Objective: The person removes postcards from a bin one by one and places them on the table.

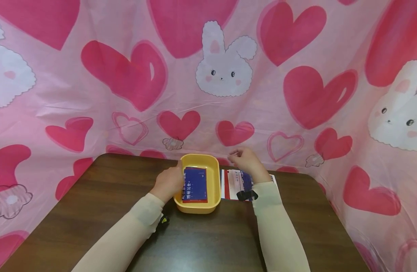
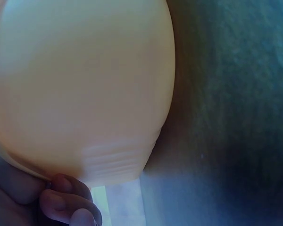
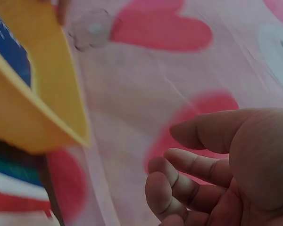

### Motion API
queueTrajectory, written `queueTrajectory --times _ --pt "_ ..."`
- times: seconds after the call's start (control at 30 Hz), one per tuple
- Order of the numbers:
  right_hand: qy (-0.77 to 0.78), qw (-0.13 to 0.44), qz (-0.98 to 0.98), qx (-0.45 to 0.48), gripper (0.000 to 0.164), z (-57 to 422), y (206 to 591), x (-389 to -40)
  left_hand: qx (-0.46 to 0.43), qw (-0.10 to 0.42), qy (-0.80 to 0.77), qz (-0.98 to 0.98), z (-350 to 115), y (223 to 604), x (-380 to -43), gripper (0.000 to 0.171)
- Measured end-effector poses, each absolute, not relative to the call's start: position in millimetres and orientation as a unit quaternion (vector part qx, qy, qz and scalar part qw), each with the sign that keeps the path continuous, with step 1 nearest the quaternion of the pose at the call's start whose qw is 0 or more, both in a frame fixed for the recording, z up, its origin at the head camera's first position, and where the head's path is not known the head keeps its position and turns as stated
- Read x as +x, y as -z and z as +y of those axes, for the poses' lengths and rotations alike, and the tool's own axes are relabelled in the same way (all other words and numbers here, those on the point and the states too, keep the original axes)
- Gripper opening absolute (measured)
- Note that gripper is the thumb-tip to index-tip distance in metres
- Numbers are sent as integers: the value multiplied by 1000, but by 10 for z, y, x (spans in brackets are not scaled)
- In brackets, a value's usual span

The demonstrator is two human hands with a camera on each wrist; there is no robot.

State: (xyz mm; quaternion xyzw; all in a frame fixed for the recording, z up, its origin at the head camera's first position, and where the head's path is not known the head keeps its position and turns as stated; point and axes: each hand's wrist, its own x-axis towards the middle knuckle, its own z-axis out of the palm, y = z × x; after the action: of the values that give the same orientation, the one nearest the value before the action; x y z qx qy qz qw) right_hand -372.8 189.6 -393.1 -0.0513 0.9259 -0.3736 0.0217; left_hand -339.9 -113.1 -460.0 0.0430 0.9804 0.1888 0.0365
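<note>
My left hand (image 1: 168,182) grips the left rim of a yellow plastic tub (image 1: 214,189). In the left wrist view, curled fingers (image 2: 68,200) lie against the outside of the tub (image 2: 89,89). Inside the tub lies a dark blue card (image 1: 197,184) with white lettering, over a red one whose edges peek out. To the right of the tub, my right hand (image 1: 246,162) hovers above flat printed sheets (image 1: 233,185) in white, red and blue. Its fingers (image 3: 186,186) are loosely bent, with nothing held, as the right wrist view shows.
The brown wooden table (image 1: 208,241) has rounded far corners. A pink cloth backdrop (image 1: 208,109) with hearts and rabbits hangs close behind its far edge and along both sides. A black band (image 1: 247,195) sits at the right wrist.
</note>
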Motion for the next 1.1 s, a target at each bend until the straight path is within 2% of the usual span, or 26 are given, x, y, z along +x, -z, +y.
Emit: queueTrajectory --times 0.17,0.43,0.73,0.93,1.1 --pt "377 39 922 -80 37 1492 3993 -3748 38 44 -186 981 -1131 4584 -3402 73" --pt "363 106 919 -107 30 924 4107 -3815 35 40 -176 983 -1138 4587 -3405 75" --pt "232 90 962 -116 23 643 4343 -3988 45 40 -179 982 -1128 4590 -3404 78" --pt "112 28 984 -136 31 612 4654 -4222 46 31 -179 982 -1128 4596 -3400 73" --pt "118 65 984 -116 53 539 4445 -3949 48 30 -175 983 -1135 4595 -3399 72"
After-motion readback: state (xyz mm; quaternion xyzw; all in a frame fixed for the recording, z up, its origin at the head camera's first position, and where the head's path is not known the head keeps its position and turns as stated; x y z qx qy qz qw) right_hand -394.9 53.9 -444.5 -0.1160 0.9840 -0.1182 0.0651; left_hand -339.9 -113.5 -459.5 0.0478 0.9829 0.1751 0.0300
